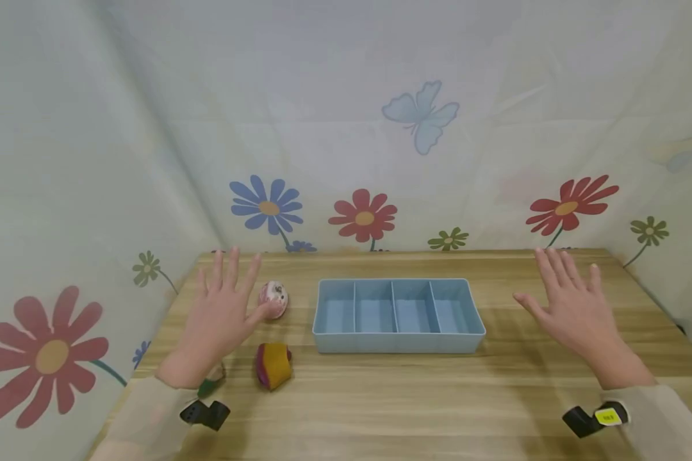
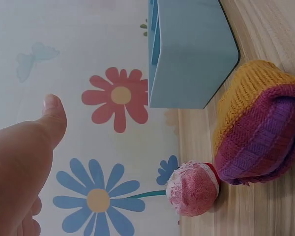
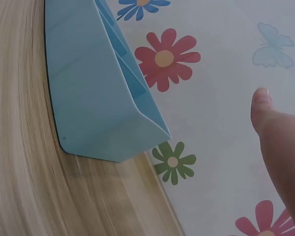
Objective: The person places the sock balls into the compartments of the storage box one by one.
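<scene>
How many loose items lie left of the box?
3 visible: pink ball farthest back; knitted piece in front of it; green item partly hidden by the left wrist. The arm may hide more.

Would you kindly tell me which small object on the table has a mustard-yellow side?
The knitted object: it pairs mustard-yellow with purple, whereas the round object shows pink and white and the partly hidden object shows green.
</scene>
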Available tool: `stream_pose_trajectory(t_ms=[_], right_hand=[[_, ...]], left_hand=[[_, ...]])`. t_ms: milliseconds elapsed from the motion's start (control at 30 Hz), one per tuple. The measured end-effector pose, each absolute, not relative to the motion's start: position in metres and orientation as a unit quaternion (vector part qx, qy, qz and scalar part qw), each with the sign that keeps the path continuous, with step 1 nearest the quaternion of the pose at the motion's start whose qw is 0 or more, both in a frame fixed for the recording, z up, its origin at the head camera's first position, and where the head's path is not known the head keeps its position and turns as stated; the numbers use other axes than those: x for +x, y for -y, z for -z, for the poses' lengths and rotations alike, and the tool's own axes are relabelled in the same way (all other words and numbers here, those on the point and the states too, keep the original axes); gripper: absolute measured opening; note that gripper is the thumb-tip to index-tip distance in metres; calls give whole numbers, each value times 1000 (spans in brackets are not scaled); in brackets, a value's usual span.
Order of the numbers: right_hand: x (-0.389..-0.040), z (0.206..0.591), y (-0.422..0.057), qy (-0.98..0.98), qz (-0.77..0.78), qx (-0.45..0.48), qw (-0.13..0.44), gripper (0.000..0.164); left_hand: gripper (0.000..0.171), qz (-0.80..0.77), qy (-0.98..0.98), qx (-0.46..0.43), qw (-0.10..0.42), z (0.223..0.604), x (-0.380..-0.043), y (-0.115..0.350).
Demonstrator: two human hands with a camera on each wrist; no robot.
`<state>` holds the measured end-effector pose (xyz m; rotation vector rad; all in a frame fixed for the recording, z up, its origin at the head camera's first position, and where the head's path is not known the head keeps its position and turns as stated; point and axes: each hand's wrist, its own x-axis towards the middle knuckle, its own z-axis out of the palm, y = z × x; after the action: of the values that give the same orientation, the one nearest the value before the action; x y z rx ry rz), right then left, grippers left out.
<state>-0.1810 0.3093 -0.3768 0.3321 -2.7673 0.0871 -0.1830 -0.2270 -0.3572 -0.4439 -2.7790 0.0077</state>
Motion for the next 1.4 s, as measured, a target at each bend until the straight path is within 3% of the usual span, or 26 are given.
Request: stream_pose_trajectory(t_ms=[367,600,700,1133,1267,1400], right_hand=[[-183,377,-292,953,-118,156,233,63],[-183,383,-281,947,-174,153,222,53],[-182,386,-276,949,-186,146,209,49],[-183,405,-265,945,-254,141,150,51],[-184,415,-264,940,-263,156,148,50],[-186,423,-263,940,-272,163,124,51]], left_hand=[[83,54,970,-155,179,359,-181,229],[72,63,950,-167,256,364,-177,227],[68,78,948,-167,260,366,-172,224],[59,161,957,-174,165,380,-148,206],[64,155,962,-183,129,386,-142,202],[79,170,966,-180,79,396,-137,201]])
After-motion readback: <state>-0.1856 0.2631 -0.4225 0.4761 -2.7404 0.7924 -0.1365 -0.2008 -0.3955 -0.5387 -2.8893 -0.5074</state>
